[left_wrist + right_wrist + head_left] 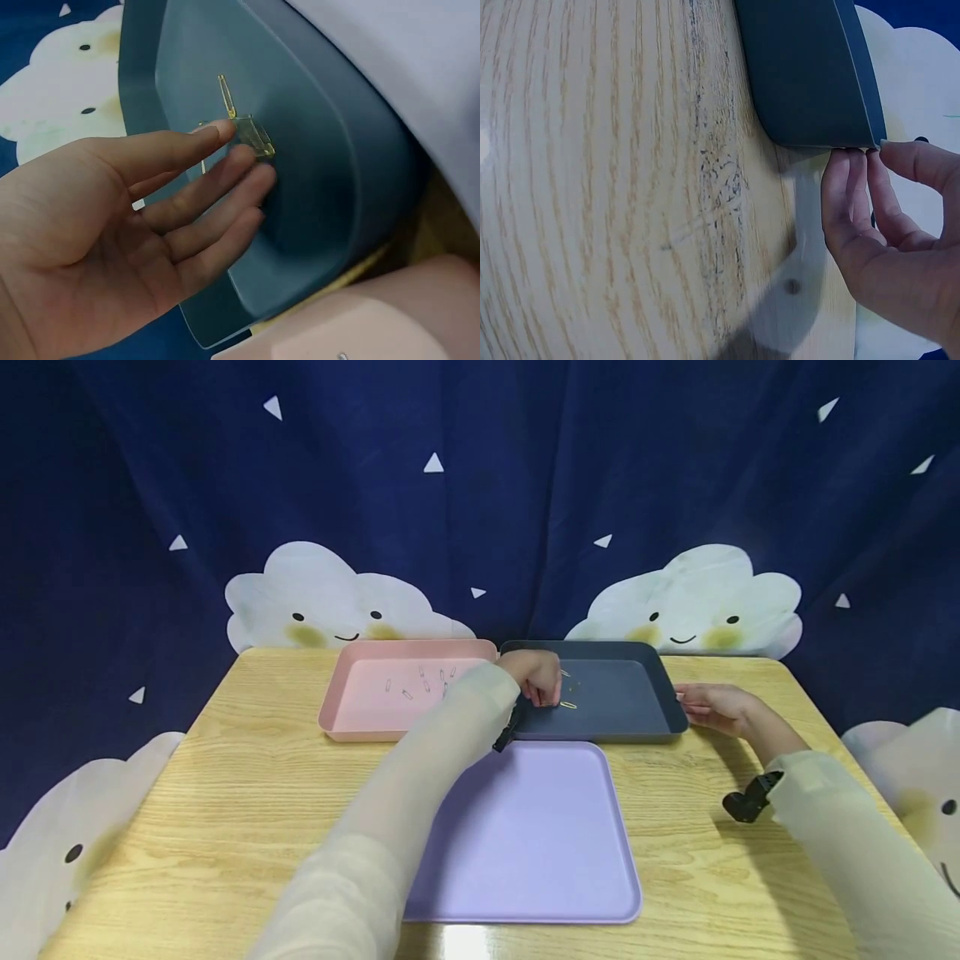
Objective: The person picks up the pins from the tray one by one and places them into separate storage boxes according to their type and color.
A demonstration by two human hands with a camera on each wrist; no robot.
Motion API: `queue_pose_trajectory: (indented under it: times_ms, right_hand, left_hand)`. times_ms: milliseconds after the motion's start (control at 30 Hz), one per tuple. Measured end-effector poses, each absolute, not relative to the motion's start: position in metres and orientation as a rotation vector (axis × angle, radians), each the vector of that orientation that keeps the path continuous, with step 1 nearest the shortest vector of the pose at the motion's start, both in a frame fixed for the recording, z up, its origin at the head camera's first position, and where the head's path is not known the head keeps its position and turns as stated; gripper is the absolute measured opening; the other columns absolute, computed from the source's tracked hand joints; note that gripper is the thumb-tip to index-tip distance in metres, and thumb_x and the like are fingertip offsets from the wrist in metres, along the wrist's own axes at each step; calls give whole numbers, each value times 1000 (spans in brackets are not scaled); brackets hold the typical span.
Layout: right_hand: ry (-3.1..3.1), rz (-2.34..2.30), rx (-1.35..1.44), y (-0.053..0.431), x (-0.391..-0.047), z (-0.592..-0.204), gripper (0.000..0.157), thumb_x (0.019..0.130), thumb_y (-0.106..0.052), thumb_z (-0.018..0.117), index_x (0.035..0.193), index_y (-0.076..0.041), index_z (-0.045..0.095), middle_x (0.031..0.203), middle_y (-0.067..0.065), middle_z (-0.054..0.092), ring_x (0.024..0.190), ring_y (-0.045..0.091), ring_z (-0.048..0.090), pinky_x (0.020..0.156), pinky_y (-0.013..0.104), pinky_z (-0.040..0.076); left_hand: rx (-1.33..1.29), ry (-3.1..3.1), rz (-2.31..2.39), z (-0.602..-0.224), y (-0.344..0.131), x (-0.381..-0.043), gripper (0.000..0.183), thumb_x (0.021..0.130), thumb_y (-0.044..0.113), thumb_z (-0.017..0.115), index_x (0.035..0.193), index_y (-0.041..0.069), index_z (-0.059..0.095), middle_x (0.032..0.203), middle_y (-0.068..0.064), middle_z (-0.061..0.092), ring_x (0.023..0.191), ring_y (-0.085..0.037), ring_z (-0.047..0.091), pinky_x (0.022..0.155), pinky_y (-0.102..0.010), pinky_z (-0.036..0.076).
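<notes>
Fingers downward, my left hand (542, 677) is inside the left part of the dark blue-grey tray (622, 693). In the left wrist view its thumb and fingers are loosely bent, with a gap between thumb and index finger. Right by those fingertips is a blurred gold safety pin (264, 142); another gold safety pin (226, 96) lies just beyond. Contact with the blurred pin is unclear. My right hand (716, 706) is at the dark tray's right end, its fingertips against the outer wall and thumb at the rim, holding the tray there.
To the left, a pink tray (360, 725) holds several silver safety pins (407, 694). In front of both trays lies a flat lilac tray (540, 835), partly covered by the left sleeve (405, 793). A blue cloud-patterned curtain (495, 510) hangs behind the wooden table (247, 785).
</notes>
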State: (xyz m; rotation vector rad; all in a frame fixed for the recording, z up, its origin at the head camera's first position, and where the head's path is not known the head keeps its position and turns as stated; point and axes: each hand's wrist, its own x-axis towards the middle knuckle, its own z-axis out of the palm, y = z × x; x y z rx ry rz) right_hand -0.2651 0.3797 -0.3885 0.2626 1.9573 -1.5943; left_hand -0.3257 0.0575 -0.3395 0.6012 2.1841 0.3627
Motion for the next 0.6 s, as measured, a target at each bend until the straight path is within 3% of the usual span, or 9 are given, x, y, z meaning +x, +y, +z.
queue_pose_trajectory:
  times_ms: [133,267,367,500,533,600]
  right_hand:
    - [1973,-1561,249,379,-266,-390,57,100,-12,46,150,1,20,88,-21,64,86,-5,61,79,15,52]
    - [1987,-1517,222,377,-269,-391,68,101,-13,44,151,8,2,88,-24,62,86,-7,60,79,13,51]
    - [1998,-1496,215,378,-270,-392,69,100,-14,44,150,8,2,88,-25,61,86,-8,59,79,12,51]
    - [2016,-1471,214,380,-270,-392,69,101,-16,45,151,8,3,88,-26,60,87,-9,59,79,12,51]
    - [2014,-1473,216,381,-270,-392,67,101,-16,45,151,6,7,89,-26,61,87,-8,59,79,12,51]
    - [1988,-1508,217,382,-270,-393,49,100,-15,47,147,-9,33,89,-24,62,87,-7,59,79,13,52]
  left_hand:
    - [568,2193,330,-347,62,-333,20,95,14,57,109,13,71,114,-9,71,102,-18,69,87,-30,56]
    - [628,2136,343,-386,68,-371,11,89,22,64,93,23,74,93,2,74,84,-11,71,72,-28,57]
    - [707,2152,410,-385,62,-367,11,89,21,64,94,22,74,92,3,74,85,-11,71,70,-28,56]
    - [778,2249,540,-325,36,-302,19,95,13,58,108,8,70,103,-7,70,97,-19,68,73,-25,51]
    - [792,2261,572,-311,29,-286,20,95,11,57,111,5,69,107,-10,70,100,-22,67,72,-22,49]
    - [844,2277,625,-303,16,-273,19,95,11,58,109,5,70,104,-9,70,94,-21,66,73,-20,47]
